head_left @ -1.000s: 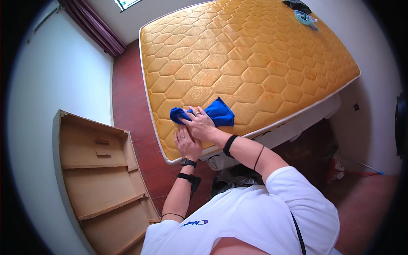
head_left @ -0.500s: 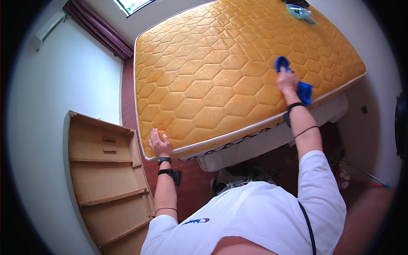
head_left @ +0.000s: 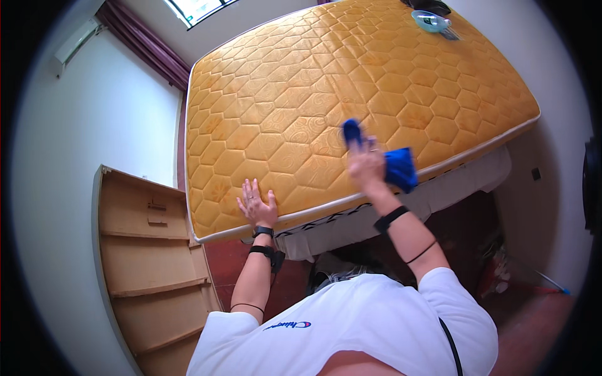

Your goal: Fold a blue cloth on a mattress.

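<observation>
A yellow quilted mattress (head_left: 251,125) with white piping spreads out before me. Close to its near left corner, my left hand (head_left: 257,207) lies flat on the top with its fingers spread. My right hand (head_left: 366,165) is closed around a bunched blue cloth (head_left: 400,169) over the near middle of the mattress. Part of the cloth sticks out ahead of the fingers, and a wider flap hangs out to the right. Motion blurs the right hand, so its exact contact with the surface is hard to tell.
An upended wooden frame with crosspieces (head_left: 153,250) leans at the left wall. At the mattress's far right sit a clear plastic bowl-like container (head_left: 431,22) and a dark item (head_left: 427,6). White fabric (head_left: 433,191) hangs below the near edge. A thin stick (head_left: 533,271) lies low right.
My right hand has swept left and nearer to me with the blue cloth. My left hand now rests farther right from the near left corner. The view has shifted slightly.
</observation>
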{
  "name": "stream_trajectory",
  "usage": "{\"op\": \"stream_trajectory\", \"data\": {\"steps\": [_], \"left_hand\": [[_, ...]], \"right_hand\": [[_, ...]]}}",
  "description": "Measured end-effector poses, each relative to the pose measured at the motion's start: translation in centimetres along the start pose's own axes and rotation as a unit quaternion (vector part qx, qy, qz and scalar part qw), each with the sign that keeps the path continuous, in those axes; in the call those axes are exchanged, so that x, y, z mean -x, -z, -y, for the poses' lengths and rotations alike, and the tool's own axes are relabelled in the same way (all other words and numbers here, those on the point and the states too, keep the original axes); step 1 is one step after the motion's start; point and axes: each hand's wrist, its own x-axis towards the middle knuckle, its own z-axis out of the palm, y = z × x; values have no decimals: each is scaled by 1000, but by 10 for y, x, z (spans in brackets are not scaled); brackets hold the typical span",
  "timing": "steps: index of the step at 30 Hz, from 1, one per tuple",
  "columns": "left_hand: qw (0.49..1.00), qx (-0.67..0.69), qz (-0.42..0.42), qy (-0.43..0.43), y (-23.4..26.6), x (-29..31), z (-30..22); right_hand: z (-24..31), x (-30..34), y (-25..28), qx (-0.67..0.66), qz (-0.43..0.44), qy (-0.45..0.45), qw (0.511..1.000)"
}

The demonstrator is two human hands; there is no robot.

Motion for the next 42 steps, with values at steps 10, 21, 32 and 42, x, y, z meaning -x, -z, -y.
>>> {"op": "stream_trajectory", "data": {"steps": [10, 21, 32, 42], "left_hand": [[998, 68, -15, -1, -3, -3, -13], [971, 134, 27, -195, 34, 3, 6], [971, 134, 18, -195, 23, 12, 5], [965, 172, -24, -196, 21, -1, -6]], "right_hand": [[161, 13, -3, -256, 34, 259, 931], [-178, -114, -25, -4, 76, -162, 984], [-164, -38, 3, 147, 124, -291, 937], [171, -63, -5, -84, 102, 122, 984]]}}
